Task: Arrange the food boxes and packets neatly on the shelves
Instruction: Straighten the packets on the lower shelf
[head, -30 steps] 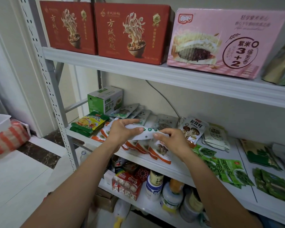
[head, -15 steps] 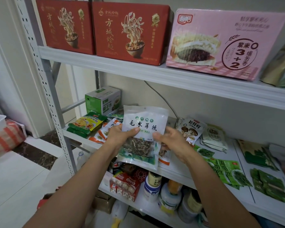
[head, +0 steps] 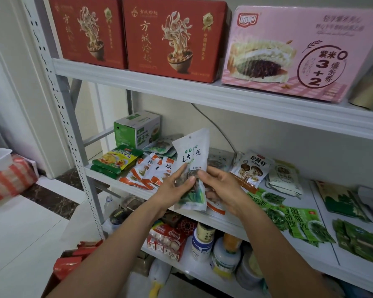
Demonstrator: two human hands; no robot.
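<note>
Two bare forearms reach up from the bottom edge of the view towards a white metal shelving unit. The left hand [head: 172,190] and right hand [head: 222,188] are close together, and both pinch the lower half of one white packet [head: 192,155] with green lettering, the left gripping its left edge and the right its right edge. The packet stands upright, tilted slightly to the right, in the air just above the front edge of the middle shelf [head: 116,181] (its clear lower window shows dark dried contents).

Below the hands, the bottom shelf holds jars and bottles [head: 202,239] and a red pack [head: 168,237] near its front edge.

On the middle shelf, orange-and-white packets [head: 151,171] lie overlapping just left of the hands. Yellow-and-green packets [head: 116,160] are stacked at the front left corner. A green-and-white box [head: 136,130] stands behind them at the back left corner. Just right of the hands lies a mushroom packet [head: 252,168], and green packets [head: 289,220] spread along the front edge towards the right.

Farthest away, along the front edge of the top shelf [head: 181,87], stand two red noodle boxes, one at the left corner [head: 88,31] and one touching it on the right [head: 172,37]. A pink box [head: 293,52] stands just beside them.
</note>
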